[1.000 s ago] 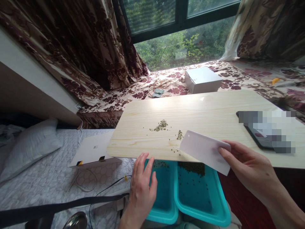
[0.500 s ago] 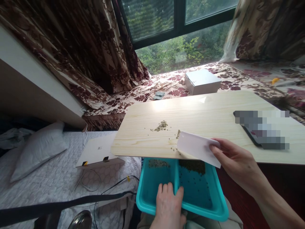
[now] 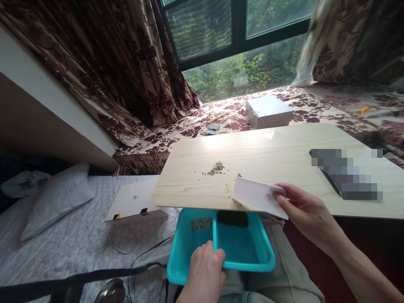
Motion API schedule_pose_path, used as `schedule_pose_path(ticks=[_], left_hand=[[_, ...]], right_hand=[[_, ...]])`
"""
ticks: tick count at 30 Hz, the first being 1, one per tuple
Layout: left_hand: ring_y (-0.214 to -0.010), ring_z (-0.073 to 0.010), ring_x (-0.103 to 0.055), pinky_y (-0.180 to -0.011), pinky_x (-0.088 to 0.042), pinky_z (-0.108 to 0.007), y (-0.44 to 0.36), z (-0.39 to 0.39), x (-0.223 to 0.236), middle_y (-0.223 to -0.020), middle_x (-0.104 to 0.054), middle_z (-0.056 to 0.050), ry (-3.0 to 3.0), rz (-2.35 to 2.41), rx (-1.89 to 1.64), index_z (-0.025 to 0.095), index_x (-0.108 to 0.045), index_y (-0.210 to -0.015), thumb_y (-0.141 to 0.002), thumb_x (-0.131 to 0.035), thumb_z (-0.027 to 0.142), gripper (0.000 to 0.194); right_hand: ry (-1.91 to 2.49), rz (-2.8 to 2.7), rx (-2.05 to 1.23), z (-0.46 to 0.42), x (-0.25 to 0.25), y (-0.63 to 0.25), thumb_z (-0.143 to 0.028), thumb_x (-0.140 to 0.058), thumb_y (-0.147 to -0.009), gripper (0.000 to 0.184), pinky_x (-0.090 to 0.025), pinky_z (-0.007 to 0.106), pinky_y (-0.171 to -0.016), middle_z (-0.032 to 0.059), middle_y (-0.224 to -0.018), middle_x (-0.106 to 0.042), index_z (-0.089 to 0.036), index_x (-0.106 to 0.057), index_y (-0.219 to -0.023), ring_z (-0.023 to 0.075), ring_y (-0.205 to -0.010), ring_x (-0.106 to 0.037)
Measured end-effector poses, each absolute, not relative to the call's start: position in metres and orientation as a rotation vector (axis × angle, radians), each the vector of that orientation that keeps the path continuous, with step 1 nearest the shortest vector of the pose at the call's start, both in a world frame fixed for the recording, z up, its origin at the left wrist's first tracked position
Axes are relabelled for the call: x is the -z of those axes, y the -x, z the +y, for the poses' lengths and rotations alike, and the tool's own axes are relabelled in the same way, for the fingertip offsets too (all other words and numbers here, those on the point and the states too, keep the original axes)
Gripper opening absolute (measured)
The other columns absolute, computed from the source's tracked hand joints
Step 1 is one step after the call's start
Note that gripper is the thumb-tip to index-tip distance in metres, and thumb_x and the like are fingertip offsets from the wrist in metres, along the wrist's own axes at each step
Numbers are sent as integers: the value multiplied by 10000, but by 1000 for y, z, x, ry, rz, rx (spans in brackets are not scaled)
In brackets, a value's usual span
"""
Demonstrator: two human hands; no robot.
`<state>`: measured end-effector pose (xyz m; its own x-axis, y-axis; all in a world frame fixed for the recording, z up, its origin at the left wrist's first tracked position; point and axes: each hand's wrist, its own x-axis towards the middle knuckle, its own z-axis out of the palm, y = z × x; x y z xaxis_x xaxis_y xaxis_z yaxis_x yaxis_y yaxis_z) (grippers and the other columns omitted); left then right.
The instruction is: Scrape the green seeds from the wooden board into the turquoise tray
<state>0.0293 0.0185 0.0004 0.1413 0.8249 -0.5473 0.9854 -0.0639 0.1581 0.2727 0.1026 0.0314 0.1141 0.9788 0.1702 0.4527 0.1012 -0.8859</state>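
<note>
My left hand (image 3: 207,267) is closed on the near rim of a teal two-compartment tub (image 3: 268,259), close to its divider. The tub sits over my lap, its far side under the table edge. Dark green grains (image 3: 232,218) fill the far part of the right compartment; a pale patch with scattered grains (image 3: 202,224) is in the left one. Between thumb and fingers, my right hand (image 3: 301,208) holds a stiff white card (image 3: 257,194), tilted on the tabletop near its front edge. A small pile of greenish grains (image 3: 217,168) lies left of the card, with a few strays beside it.
The pale wooden table (image 3: 186,191) carries a dark, pixelated flat device (image 3: 328,176) at right. A silver-grey box (image 3: 269,111) stands on the floral window ledge. To the left, a white box (image 3: 134,202), cables and a pillow (image 3: 58,202) lie on a quilted bed.
The tub has shifted left and tilted, with my left hand now gripping its rim more tightly. The card has slid slightly left at the stray grains.
</note>
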Motion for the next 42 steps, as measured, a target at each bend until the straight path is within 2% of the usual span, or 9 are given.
schedule_pose_path(ticks=[5,13,20,31,38,42], left_hand=[[-953,-290,-645,-766,-438,-344,-11,8,6,-982,-666,-88,-1936,1726,395,225,-721,-903,-811,-645,197,122],[-924,-271,-641,-746,-430,-331,-6,9,14,-940,-653,-63,-1940,1692,336,224,-709,-874,-779,-645,189,121],[-935,-273,-643,-745,-425,-327,-6,10,12,-945,-661,-66,-1954,1697,344,227,-712,-875,-782,-638,189,125],[-943,-290,-637,-766,-437,-340,-3,12,4,-963,-661,-75,-1951,1723,407,223,-704,-883,-797,-640,178,116],[-1003,-300,-631,-819,-441,-354,-7,15,-8,-1020,-661,-93,-1944,1683,448,212,-714,-938,-854,-640,224,113],[-1043,-326,-637,-862,-472,-394,-28,18,-22,-1099,-673,-127,-1973,1551,556,182,-730,-1011,-853,-673,222,173]], right_hand=[[1483,-1497,-766,106,-31,-276,-473,-632,-786,287,-552,293,-546,36,-729,-748,-220,-736,-875,203,-605,-679],[1474,-1517,-767,109,-33,-273,-565,-644,-792,361,-536,279,-511,37,-705,-740,-226,-750,-855,202,-600,-667],[1497,-1445,-836,110,-33,-268,-499,-651,-757,304,-530,282,-492,47,-702,-736,-218,-735,-838,202,-575,-660],[1432,-1417,-877,120,-24,-259,-454,-660,-765,286,-556,278,-568,64,-789,-766,-204,-729,-887,206,-657,-696],[1361,-1532,-971,111,-20,-268,-512,-672,-784,316,-530,268,-493,45,-709,-747,-213,-735,-864,198,-593,-670],[1455,-1459,-796,105,-25,-288,-559,-677,-757,340,-560,281,-497,45,-737,-774,-239,-739,-851,214,-602,-700]])
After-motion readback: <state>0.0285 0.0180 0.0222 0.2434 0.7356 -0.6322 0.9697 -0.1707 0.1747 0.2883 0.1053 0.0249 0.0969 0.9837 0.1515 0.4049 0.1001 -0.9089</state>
